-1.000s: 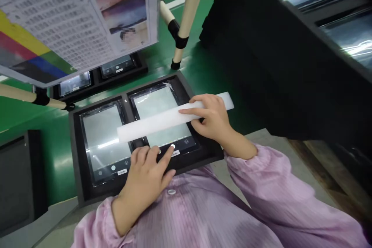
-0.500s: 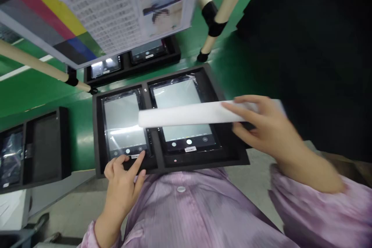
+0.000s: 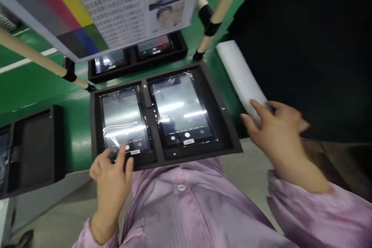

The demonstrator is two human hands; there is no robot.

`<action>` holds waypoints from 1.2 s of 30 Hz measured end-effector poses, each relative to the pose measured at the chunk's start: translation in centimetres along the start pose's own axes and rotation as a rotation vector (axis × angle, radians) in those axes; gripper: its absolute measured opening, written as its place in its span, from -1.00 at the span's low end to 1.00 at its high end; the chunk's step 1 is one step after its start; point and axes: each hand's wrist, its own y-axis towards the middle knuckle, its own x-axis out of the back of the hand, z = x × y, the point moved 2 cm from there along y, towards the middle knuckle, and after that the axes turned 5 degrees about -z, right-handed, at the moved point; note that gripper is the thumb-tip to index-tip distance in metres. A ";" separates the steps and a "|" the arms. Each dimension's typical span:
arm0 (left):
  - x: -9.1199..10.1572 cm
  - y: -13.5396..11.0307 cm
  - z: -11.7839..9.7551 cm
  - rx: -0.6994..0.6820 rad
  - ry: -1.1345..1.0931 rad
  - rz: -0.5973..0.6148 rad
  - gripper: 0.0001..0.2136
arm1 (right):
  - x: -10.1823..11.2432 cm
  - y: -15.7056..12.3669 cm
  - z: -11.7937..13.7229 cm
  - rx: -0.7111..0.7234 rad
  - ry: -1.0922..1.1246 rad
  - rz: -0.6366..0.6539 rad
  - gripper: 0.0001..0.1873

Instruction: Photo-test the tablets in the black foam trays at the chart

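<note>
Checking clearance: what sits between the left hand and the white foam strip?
Head view: the right tablet and the black tray's right rim lie between the left hand and the white foam strip.

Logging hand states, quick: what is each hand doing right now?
Left hand: holds nothing, fingertips on the left tablet near its bottom edge.
Right hand: closed on the near end of the white foam strip.

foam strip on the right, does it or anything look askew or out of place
The white foam strip lies slanted off the right side of the tray, its near end held by the right hand. Both tablets sit straight in their pockets.
</note>
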 end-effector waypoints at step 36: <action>6.3 4.4 -0.1 0.677 -1.875 -0.318 -0.62 | 6.0 0.8 22.2 0.224 1.491 0.154 -0.44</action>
